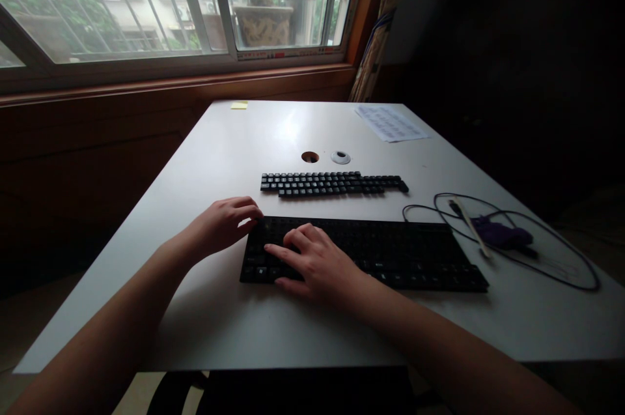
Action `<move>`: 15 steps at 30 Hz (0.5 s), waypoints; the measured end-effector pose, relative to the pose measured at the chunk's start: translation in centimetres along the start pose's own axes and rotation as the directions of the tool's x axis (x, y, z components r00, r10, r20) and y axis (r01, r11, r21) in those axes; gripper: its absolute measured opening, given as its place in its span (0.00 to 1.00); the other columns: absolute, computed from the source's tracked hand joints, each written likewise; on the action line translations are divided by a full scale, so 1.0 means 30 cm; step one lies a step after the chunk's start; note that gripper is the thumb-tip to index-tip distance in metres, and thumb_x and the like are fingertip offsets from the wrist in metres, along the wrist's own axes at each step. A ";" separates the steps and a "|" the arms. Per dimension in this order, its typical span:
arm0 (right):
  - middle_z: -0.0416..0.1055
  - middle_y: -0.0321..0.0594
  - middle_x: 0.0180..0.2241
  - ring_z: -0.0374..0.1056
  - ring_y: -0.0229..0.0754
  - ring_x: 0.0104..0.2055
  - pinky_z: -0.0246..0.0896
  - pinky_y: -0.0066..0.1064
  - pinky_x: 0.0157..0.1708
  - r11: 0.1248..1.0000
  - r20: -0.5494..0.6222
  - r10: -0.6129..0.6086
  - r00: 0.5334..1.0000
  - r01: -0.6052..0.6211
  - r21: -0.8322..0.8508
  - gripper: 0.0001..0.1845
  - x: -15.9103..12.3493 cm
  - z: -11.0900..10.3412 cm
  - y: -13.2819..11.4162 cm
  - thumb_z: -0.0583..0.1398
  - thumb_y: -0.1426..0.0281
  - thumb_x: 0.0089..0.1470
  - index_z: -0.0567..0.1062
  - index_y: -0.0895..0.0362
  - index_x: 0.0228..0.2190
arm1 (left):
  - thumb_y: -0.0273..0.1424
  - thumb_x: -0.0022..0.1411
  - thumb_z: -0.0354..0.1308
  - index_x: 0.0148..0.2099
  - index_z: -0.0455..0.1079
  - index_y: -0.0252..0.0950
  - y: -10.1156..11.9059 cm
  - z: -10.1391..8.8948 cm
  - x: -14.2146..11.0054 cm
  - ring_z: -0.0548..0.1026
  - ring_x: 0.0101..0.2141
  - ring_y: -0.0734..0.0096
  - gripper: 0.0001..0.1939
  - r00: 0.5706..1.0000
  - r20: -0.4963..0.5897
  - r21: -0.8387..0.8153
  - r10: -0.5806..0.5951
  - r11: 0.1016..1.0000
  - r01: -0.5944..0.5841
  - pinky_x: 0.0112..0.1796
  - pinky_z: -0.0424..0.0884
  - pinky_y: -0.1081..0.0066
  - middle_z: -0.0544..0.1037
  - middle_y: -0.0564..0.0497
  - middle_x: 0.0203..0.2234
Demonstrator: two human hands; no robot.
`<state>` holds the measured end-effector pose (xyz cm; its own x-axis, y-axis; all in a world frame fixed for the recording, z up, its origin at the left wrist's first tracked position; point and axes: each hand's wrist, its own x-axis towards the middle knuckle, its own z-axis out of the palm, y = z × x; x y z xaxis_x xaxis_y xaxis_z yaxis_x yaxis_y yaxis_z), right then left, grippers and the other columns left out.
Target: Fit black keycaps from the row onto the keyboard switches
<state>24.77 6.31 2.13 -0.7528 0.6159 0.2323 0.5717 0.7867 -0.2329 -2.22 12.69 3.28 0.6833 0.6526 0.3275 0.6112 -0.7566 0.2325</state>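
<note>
A black keyboard (390,255) lies on the white desk (273,135) in front of me. My right hand (315,263) rests flat on its left part, fingers stretched out over the keys and pointing left. My left hand (224,223) sits at the keyboard's top left corner, fingers curled, fingertips touching the edge. Farther back, several rows of loose black keycaps (332,184) are laid out in a keyboard pattern.
A black cable loop (537,252) with a purple object (498,232) and a thin white stick (471,227) lies right of the keyboard. A printed sheet (390,123), a yellow note (239,105), a cable hole (310,157) and its cap (340,157) are farther back. A window is behind.
</note>
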 end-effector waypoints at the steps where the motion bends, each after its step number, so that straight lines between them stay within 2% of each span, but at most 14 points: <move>1: 0.69 0.47 0.51 0.60 0.53 0.54 0.59 0.49 0.59 1.000 -0.001 -0.003 1.000 0.003 -0.001 0.32 0.000 0.001 0.001 0.62 0.54 0.62 0.68 0.51 0.63 | 0.25 0.69 0.57 0.45 0.74 0.39 -0.001 0.001 0.000 0.79 0.36 0.69 0.06 1.000 0.000 0.000 -0.001 1.000 0.001 0.38 0.73 0.72 0.79 0.49 0.39; 15: 0.69 0.47 0.51 0.60 0.53 0.54 0.60 0.49 0.58 1.000 -0.003 -0.003 1.000 0.003 0.001 0.32 0.000 0.005 0.003 0.62 0.54 0.62 0.68 0.50 0.64 | 0.25 0.69 0.58 0.44 0.74 0.38 -0.001 0.002 -0.001 0.78 0.37 0.69 0.06 1.000 0.007 -0.007 -0.013 1.000 0.013 0.39 0.73 0.72 0.79 0.49 0.39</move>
<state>24.77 6.36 1.97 -0.7539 0.6133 0.2356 0.5687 0.7887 -0.2335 -2.24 12.68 3.21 0.6779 0.6630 0.3175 0.6175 -0.7480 0.2434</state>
